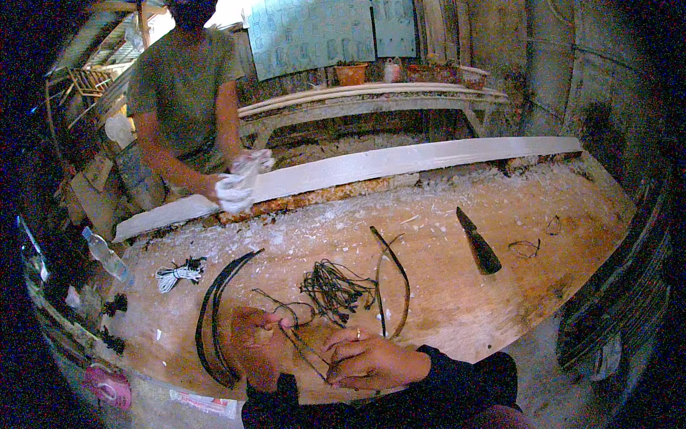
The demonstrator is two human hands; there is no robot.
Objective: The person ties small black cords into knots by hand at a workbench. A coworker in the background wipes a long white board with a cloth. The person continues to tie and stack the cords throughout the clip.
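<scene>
Low in the middle, my left hand pinches a thin dark cord between thumb and fingers. My right hand, with a ring on one finger, is closed on the lower end of the same cord. Two strands run between the hands, and a loose loop rises above the left one. Just beyond lies a tangled bundle of dark cords. Dark curved strips rest left of my left hand. Another thin curved strip lies beyond my right hand.
A wooden board carries a white-and-black cord bundle, a dark tapered piece and a small cord loop. Across the far side runs a long white beam, where another person works in white gloves. A plastic bottle lies left.
</scene>
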